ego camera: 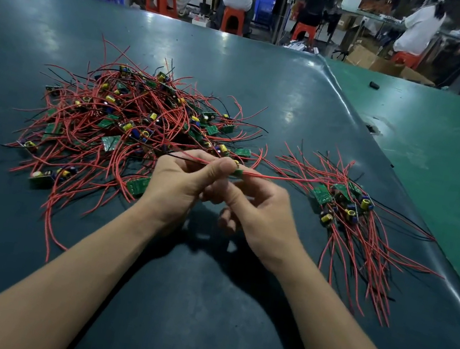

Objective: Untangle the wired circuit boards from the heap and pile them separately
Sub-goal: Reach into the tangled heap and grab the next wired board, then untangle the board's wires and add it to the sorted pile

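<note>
1. The left hand (pixel 181 184) is raised just above the table (pixel 199 307), thumb and curled fingers pinched on a small green circuit board (pixel 238 171) and on the wires that run out of it.
2. The right hand (pixel 258 213) sits just beside the left, touching it. Its forefinger reaches up under the board, and its other fingers are curled loosely towards the palm. Whether it truly pinches the board cannot be told, as the left thumb hides the contact.
3. A red wire (pixel 286 179) runs taut from the held board off to the right; a black one leads left.
4. The tangled heap (pixel 127 122) of boards and red wires lies left of and behind the hands.
5. The sorted pile (pixel 349 207) lies well apart on the right, its wires fanned towards the near edge.
</note>
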{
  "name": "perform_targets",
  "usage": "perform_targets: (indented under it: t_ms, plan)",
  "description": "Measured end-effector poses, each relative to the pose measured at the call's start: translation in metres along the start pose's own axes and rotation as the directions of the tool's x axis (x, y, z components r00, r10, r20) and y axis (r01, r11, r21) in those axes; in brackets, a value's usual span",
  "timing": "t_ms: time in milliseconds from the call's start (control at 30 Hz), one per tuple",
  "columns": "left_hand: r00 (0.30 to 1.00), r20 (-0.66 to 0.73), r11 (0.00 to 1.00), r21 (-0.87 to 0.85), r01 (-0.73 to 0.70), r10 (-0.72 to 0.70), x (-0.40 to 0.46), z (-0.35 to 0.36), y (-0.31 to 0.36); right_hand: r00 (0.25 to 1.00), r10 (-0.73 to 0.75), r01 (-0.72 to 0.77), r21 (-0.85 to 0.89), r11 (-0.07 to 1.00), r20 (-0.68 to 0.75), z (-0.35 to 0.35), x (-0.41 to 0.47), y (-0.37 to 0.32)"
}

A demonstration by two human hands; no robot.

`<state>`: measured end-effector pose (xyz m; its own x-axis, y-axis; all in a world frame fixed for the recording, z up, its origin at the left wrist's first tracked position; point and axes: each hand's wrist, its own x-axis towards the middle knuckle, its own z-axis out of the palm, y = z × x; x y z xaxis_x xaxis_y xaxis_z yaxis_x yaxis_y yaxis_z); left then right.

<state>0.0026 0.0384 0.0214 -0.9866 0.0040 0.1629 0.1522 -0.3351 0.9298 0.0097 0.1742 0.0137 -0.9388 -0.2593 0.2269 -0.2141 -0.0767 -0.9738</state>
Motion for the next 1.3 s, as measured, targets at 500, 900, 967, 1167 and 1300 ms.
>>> perform_targets:
  t_ms: [500, 900, 967, 1167, 1300]
  plan:
    - [0.923, -0.113, 0.595, 0.791, -0.141, 0.369, 0.002, -0.011, -0.005, 0.550, 0.239, 0.195, 0.401, 0.895, -0.800, -0.032, 0.006, -0.007]
    - [0.944, -0.170, 0.009, 0.984, 0.175, 0.284, 0.012, -0.038, -0.006, 0.740, 0.044, 0.057, 0.129, 0.990, -0.671, -0.018, 0.011, 0.000]
    - [0.936, -0.179, -0.007, 0.982, 0.190, 0.302, 0.012, -0.036, -0.005, 0.741, 0.056, 0.046, 0.135, 0.990, -0.669, -0.020, 0.012, 0.001]
    - [0.797, -0.065, 0.119, 0.993, -0.009, 0.600, 0.004, -0.028, -0.001, 0.796, 0.076, -0.021, 0.098, 0.995, -0.601, -0.020, 0.013, 0.007]
    - [0.665, 0.042, 0.093, 0.982, -0.167, 0.745, 0.000, -0.024, 0.002, 0.884, -0.094, -0.050, -0.293, 0.955, -0.459, -0.017, 0.011, 0.013]
